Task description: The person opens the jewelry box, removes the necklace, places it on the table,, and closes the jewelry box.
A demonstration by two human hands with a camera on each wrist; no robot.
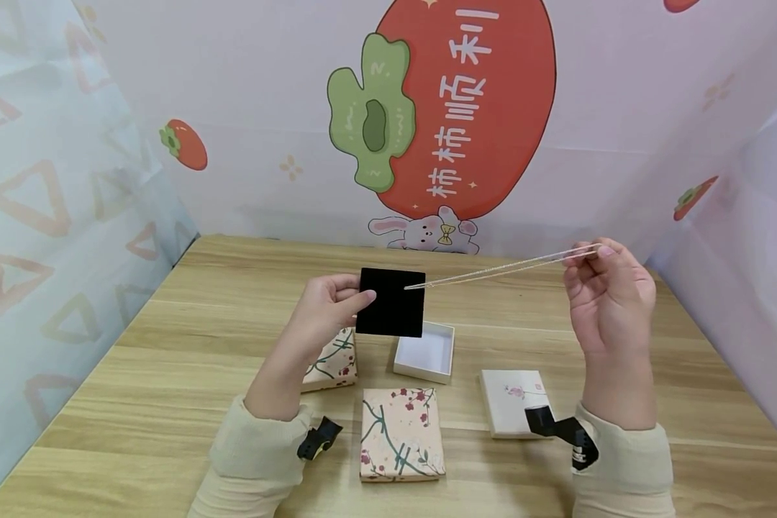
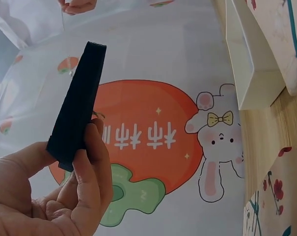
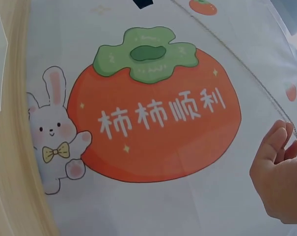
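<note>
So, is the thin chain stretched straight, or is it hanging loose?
Stretched straight: the thin chain runs without visible sag from the black pad to the right hand.

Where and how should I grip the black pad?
Probably pinch the black pad at its left edge, coming from the left, as the left hand does: it is flat and square, and the chain runs off its face to the right.

I see a flat, square black pad (image 1: 391, 316) held up by the left hand (image 1: 330, 306), its face toward the person, hiding the far left corner of the open white box (image 1: 422, 373). From the pad, a thin, pale chain (image 1: 505, 267) stretches in two straight strands rightward beyond the box, pinched by the right hand (image 1: 611, 298).
</note>
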